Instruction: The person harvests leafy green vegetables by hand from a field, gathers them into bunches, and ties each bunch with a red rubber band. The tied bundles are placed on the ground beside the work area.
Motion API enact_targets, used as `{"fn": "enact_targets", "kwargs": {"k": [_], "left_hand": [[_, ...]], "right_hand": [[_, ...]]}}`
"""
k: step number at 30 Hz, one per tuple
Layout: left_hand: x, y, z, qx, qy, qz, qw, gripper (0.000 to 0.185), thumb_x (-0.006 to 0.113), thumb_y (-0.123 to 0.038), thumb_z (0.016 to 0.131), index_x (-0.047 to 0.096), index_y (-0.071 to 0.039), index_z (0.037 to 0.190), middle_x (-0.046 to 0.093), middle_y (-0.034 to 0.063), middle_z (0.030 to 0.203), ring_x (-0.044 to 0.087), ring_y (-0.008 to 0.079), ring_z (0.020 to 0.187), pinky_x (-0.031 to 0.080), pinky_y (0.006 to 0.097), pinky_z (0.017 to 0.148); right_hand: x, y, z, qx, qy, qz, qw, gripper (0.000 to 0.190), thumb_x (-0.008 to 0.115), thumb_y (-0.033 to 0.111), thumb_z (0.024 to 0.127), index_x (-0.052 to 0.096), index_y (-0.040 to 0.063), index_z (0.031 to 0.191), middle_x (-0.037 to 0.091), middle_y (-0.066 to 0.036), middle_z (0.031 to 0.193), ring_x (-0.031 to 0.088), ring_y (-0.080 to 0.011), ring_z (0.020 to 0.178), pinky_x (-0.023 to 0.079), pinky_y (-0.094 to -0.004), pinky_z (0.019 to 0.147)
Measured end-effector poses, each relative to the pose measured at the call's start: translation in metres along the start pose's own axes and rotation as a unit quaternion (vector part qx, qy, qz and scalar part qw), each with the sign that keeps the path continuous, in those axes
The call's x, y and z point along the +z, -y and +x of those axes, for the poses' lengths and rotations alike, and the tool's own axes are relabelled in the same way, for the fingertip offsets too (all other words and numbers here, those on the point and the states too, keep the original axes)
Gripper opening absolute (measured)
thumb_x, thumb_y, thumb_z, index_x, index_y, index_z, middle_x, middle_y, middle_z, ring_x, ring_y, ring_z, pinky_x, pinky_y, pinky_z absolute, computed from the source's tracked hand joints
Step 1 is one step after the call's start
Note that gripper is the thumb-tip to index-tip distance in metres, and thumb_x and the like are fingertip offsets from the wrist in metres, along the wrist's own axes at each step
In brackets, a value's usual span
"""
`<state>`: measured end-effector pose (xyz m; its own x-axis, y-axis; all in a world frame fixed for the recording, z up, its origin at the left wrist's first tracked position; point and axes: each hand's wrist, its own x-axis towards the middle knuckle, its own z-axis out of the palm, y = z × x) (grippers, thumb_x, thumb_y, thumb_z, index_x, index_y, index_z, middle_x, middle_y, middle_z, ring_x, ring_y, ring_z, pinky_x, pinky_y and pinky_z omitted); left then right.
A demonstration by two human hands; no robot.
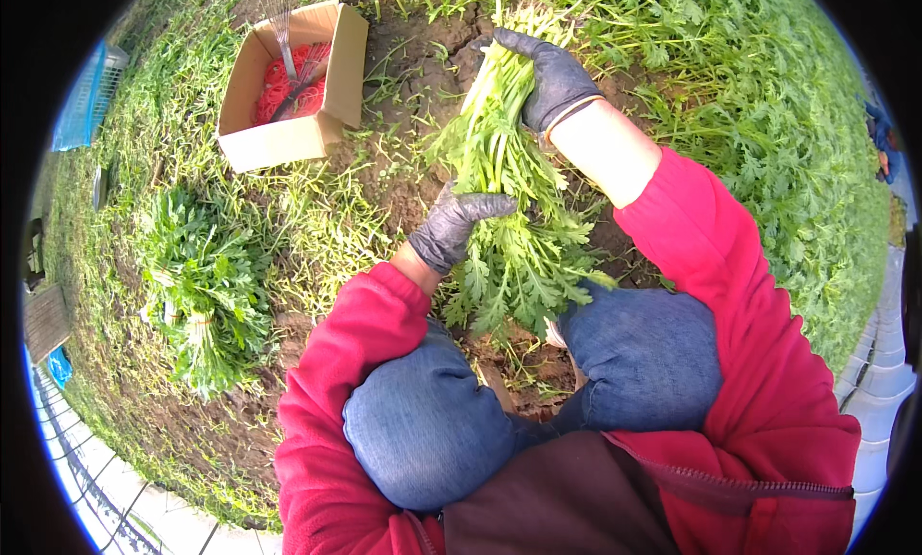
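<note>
A long bunch of leafy greens (504, 144) with lobed leaves, like chrysanthemum greens, lies between my two hands above my knees. Its pale cut stems point away from me and its leaves hang toward my lap. My right hand (555, 76), in a dark glove with a band at the wrist, grips the stems near their cut ends. Lower down, my left hand (461, 220), gloved the same way, holds the leafy part with its thumb across the top. The fingers of both hands are partly hidden behind the bunch.
An open cardboard box (342, 72) holds red bands (277, 80) and a metal tool with fanned tines (281, 29). Tied bunches of greens (205, 303) lie on the ground at left. Growing greens (756, 123) fill the right side. A blue-lined crate (86, 98) stands at far left.
</note>
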<state>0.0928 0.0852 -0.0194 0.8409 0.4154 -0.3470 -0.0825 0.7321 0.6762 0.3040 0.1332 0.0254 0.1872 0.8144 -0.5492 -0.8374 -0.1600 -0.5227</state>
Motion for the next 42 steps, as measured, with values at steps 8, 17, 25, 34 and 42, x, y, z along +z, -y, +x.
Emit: {"fn": "enact_targets", "kwargs": {"k": [8, 17, 25, 34, 42], "left_hand": [[-0.075, 0.032, -0.003, -0.110, -0.050, -0.075, 0.990, 0.029, 0.062, -0.016, 0.080, 0.065, 0.002, 0.103, 0.068, 0.0113, 0.093, 0.064, 0.0210, 0.084, 0.050, 0.0336, 0.083], [-0.097, 0.068, -0.014, -0.155, -0.063, -0.051, 0.985, 0.028, 0.065, -0.017, 0.077, 0.067, 0.000, 0.100, 0.069, 0.0076, 0.093, 0.062, 0.0186, 0.086, 0.045, 0.0317, 0.086], [-0.085, 0.056, -0.013, -0.168, -0.066, 0.064, 0.982, 0.030, 0.072, -0.018, 0.071, 0.069, -0.002, 0.095, 0.068, 0.0078, 0.094, 0.061, 0.0186, 0.090, 0.042, 0.0329, 0.090], [-0.036, 0.021, 0.028, -0.242, -0.076, 0.555, 0.792, 0.046, 0.070, -0.023, 0.067, 0.060, 0.007, 0.100, 0.062, 0.0293, 0.098, 0.063, 0.0383, 0.092, 0.050, 0.0397, 0.080], [-0.002, 0.042, 0.009, -0.254, -0.023, 0.640, 0.725, 0.076, 0.071, -0.033, 0.069, 0.037, 0.007, 0.125, 0.061, 0.0289, 0.100, 0.062, 0.0392, 0.096, 0.049, 0.0426, 0.083]], "right_hand": [[-0.060, -0.014, -0.018, 0.036, -0.085, -0.361, 0.928, 0.056, 0.063, 0.049, 0.083, 0.058, 0.006, 0.118, 0.062, -0.009, 0.110, 0.060, -0.0214, 0.098, 0.047, -0.0362, 0.086], [-0.082, -0.090, -0.029, -0.164, 0.132, -0.733, 0.647, 0.041, 0.071, 0.035, 0.077, 0.064, 0.009, 0.108, 0.065, -0.009, 0.084, 0.063, -0.0231, 0.079, 0.049, -0.0343, 0.073], [-0.133, -0.017, 0.011, -0.315, -0.048, -0.667, 0.673, 0.027, 0.064, 0.027, 0.085, 0.066, 0.004, 0.099, 0.069, -0.012, 0.088, 0.066, -0.0227, 0.081, 0.050, -0.0326, 0.073], [-0.135, -0.095, -0.055, 0.242, 0.108, -0.039, 0.963, 0.046, 0.069, 0.031, 0.083, 0.053, 0.006, 0.117, 0.062, -0.010, 0.112, 0.059, -0.0235, 0.103, 0.049, -0.0400, 0.089], [-0.115, -0.143, -0.052, 0.236, -0.074, -0.012, 0.969, 0.028, 0.071, 0.018, 0.081, 0.059, 0.006, 0.103, 0.066, -0.010, 0.089, 0.064, -0.0247, 0.079, 0.053, -0.0404, 0.074]]}}
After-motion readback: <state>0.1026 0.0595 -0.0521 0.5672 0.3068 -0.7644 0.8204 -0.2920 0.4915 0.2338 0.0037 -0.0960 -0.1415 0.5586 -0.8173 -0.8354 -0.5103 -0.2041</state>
